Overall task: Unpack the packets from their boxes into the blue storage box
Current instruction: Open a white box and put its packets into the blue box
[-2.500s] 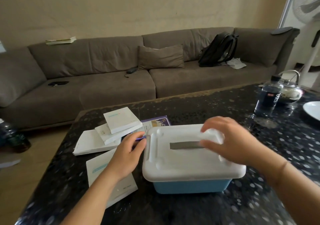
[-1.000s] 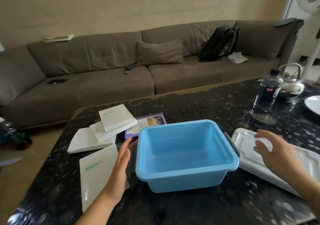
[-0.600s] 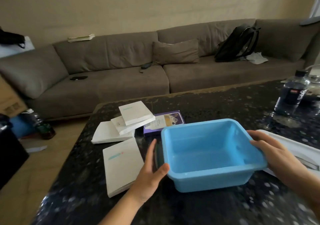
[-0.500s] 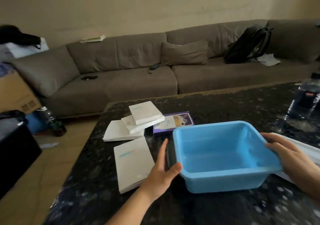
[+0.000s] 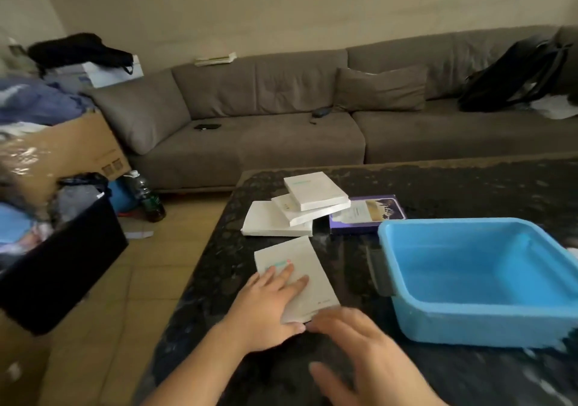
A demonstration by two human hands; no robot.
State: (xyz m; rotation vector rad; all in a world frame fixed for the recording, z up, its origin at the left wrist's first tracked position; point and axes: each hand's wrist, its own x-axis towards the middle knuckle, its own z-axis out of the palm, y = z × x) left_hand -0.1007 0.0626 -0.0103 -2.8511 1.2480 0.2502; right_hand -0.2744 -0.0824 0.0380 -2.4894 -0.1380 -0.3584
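The blue storage box (image 5: 481,283) stands open and empty at the right of the dark speckled table (image 5: 453,183). A flat white box (image 5: 312,268) lies near the table's left front edge. My left hand (image 5: 266,305) rests on it with fingers laid flat over its near half. My right hand (image 5: 369,352) hovers just in front of that box's near corner, fingers spread and blurred, holding nothing. Behind lies a stack of three white boxes (image 5: 300,208) and beside it a purple box (image 5: 369,213).
A grey sofa (image 5: 281,136) runs behind the table, with a black backpack (image 5: 513,74) at its right. Left of the table, on the tiled floor, are a black bin (image 5: 59,268), a cardboard carton (image 5: 62,152) and a bottle (image 5: 147,196).
The lid came off the blue storage box and went to the right. Both hands left the box's sides and moved left to the flat white box. The view swung left.
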